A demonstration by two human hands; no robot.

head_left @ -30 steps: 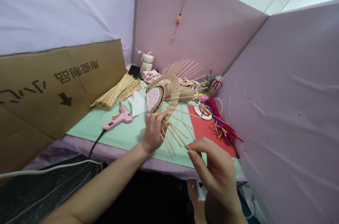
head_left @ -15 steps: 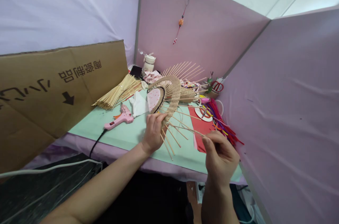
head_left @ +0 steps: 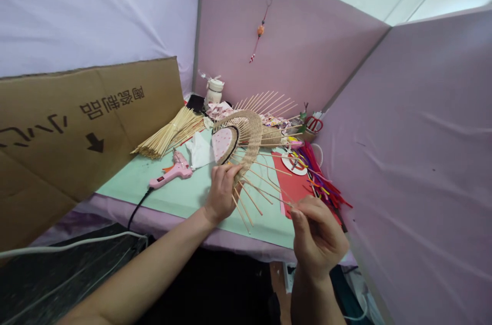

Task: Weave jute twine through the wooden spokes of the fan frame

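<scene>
My left hand grips the lower edge of a half-round woven piece. Thin wooden sticks radiate from it, and a band of twine is woven through them. At its centre is a pink dotted half-circle with a dark rim. My right hand pinches a strand of twine between thumb and fingers. The strand stretches from the lower end of the woven band to my right fingertips.
A pink glue gun lies left on the green tabletop, near a bundle of sticks and a cardboard panel. Behind stands a white bottle. Colourful pipe cleaners, red paper and red-handled scissors are right.
My right hand has moved slightly down and left, with the twine now slanting lower. My left hand keeps its hold on the woven piece. The view has shifted a little.
</scene>
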